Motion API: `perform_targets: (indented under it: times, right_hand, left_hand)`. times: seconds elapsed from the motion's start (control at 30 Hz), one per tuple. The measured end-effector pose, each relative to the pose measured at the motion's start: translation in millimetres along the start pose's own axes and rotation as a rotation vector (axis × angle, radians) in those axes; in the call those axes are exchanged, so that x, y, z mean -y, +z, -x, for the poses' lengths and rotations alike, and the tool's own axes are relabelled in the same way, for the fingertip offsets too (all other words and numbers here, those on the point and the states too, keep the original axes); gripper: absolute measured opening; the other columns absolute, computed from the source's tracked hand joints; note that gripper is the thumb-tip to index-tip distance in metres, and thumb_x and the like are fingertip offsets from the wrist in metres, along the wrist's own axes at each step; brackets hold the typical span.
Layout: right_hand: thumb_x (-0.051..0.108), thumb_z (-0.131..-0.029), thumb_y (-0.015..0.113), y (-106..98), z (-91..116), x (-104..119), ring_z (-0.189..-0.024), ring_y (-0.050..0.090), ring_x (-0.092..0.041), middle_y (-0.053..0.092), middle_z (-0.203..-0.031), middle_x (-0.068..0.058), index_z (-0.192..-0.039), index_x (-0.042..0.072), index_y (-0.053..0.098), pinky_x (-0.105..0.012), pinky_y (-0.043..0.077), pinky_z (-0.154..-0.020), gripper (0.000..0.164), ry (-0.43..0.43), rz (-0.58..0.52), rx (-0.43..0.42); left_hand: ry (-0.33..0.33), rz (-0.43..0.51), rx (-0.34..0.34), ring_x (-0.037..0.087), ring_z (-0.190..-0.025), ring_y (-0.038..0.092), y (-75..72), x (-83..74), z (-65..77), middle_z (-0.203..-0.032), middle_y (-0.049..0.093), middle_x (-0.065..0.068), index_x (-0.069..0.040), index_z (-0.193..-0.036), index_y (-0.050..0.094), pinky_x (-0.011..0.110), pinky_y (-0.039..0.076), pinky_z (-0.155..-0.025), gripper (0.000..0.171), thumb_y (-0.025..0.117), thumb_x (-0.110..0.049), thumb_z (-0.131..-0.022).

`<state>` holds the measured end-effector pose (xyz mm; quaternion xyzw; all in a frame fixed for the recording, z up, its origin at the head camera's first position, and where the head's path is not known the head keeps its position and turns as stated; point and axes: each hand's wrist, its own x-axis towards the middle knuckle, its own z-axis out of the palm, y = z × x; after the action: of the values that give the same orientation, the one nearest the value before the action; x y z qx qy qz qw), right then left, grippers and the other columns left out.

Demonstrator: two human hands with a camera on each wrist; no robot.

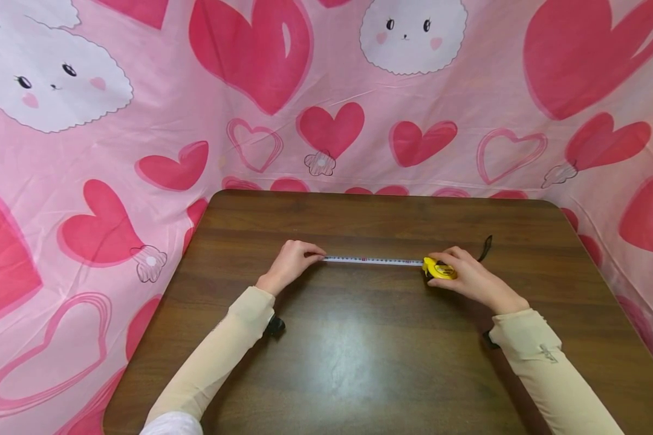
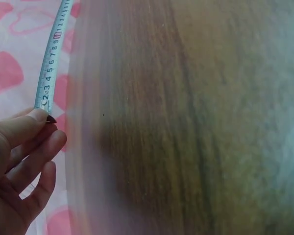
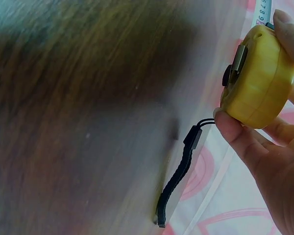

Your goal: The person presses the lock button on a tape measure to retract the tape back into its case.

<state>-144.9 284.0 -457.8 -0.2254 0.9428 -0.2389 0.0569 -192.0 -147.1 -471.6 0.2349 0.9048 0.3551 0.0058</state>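
Note:
A yellow tape measure (image 1: pixel 441 269) is gripped in my right hand (image 1: pixel 470 280), fingers on its top and thumb on its near side. Its white blade (image 1: pixel 375 261) runs out to the left above the table. The thumb and a finger of my left hand (image 1: pixel 294 264) pinch the blade's free end; in the left wrist view the low numbers of the blade (image 2: pixel 48 78) show just beyond the thumb. A black wrist strap (image 3: pixel 175 178) hangs from the tape measure case (image 3: pixel 262 81) in the right wrist view.
Both hands are over a brown wood-grain table (image 1: pixel 326 350) with rounded far corners. Pink cloth (image 1: pixel 337 78) printed with hearts and white faces hangs behind it and along both sides. Each wrist bears a black camera, such as the left camera (image 1: pixel 275 326).

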Motion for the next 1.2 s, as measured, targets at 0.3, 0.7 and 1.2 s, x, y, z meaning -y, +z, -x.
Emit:
perform_targets:
  times: [0.3,0.7,1.2]
  right_hand:
    - [0.04,-0.094,0.078,1,-2,5,-0.113,0.055,-0.035,0.057,-0.127,-0.02,-0.144,0.004,0.059,-0.058,0.051,-0.094,0.064,-0.005,0.004,0.01]
    - [0.041,-0.093,0.079,3,-5,7,-0.11,0.055,-0.035,0.058,-0.126,-0.02,-0.143,0.005,0.06,-0.057,0.052,-0.093,0.065,-0.015,0.012,0.014]
    - [0.045,-0.093,0.078,7,-10,13,-0.11,0.056,-0.032,0.058,-0.125,-0.017,-0.144,0.006,0.06,-0.056,0.053,-0.095,0.066,-0.019,0.002,0.024]
  left_hand:
    - [0.016,-0.004,0.003,0.016,-0.096,0.075,4.4,-0.3,-1.6,-0.104,0.08,0.003,-0.012,-0.104,0.084,0.038,0.06,-0.089,0.012,0.075,-0.014,-0.096]
    - [0.015,0.045,0.001,0.014,-0.095,0.075,6.0,-0.5,-1.4,-0.105,0.08,0.003,-0.01,-0.107,0.084,0.037,0.06,-0.09,0.015,0.076,-0.014,-0.095]
    - [0.045,0.05,0.021,0.015,-0.097,0.075,9.8,-4.7,-3.6,-0.108,0.08,0.004,-0.008,-0.111,0.082,0.037,0.06,-0.091,0.017,0.075,-0.014,-0.097]
